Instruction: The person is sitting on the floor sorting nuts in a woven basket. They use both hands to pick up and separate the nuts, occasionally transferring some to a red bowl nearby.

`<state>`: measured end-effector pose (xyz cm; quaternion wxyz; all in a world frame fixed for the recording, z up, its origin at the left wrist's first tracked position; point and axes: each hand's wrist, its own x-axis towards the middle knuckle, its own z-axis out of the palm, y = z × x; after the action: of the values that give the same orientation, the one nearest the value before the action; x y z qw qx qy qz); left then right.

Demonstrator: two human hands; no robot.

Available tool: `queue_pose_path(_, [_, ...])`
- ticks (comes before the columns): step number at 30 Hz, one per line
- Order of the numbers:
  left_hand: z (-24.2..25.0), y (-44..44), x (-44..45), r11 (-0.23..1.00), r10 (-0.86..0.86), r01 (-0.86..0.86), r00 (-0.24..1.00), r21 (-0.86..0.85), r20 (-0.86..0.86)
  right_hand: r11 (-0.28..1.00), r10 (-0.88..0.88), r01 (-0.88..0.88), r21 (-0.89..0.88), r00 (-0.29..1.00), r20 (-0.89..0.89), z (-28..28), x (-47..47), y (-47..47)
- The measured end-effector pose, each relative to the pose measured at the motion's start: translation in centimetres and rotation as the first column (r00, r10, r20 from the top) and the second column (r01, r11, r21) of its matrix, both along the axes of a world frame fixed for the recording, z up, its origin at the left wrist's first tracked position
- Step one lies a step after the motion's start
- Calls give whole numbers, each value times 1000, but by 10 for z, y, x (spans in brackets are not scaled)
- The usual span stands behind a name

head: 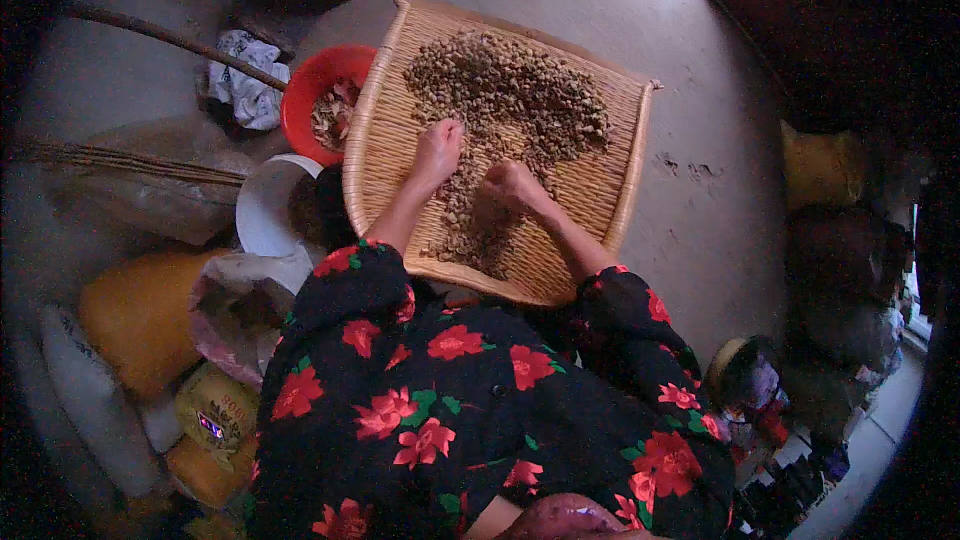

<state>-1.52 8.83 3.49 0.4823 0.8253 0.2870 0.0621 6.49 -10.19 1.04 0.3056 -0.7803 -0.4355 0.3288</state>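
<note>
A woven winnowing basket (384,127) with a bound rim lies before me, its near edge against my body. A large heap of small brown dried pieces (517,82) covers its far part. A narrower spread of the same pieces runs down the middle to the near edge. My left hand (441,148) hovers over the left side of the pieces, thumb and fingertips pinched together. My right hand (511,184) is curled, low over the middle spread, its fingers partly hidden. Whether either hand holds a piece is too small to see.
Touching the basket's left rim is a red plastic basin (300,105) with pale scraps and pieces inside. A white bucket (264,199), an open sack (247,277) and filled sacks (142,315) crowd the left. A wooden pole (176,43) points at the basin. Clutter (772,412) lies lower right.
</note>
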Motion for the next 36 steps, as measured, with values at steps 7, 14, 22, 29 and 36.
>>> queue_pose_path(7, [13,-7,14,809,-199,348,920,474,-337,929,-357,357,95,934,-23,28,24,10])
queue_pose_path(14, [10,-23,9,800,-224,353,926,484,-305,907,-412,369,206,880,237,-3,12,35])
queue_pose_path(22, [16,-15,6,908,-124,217,957,359,-264,913,-391,407,1,877,281,-12,6,37])
queue_pose_path(29, [16,-16,-19,891,-85,138,987,433,-139,700,-577,701,-137,442,-687,15,6,13])
queue_pose_path(36, [4,-24,-6,853,-189,291,946,433,-263,571,-367,766,-295,-83,-926,43,-4,-13])
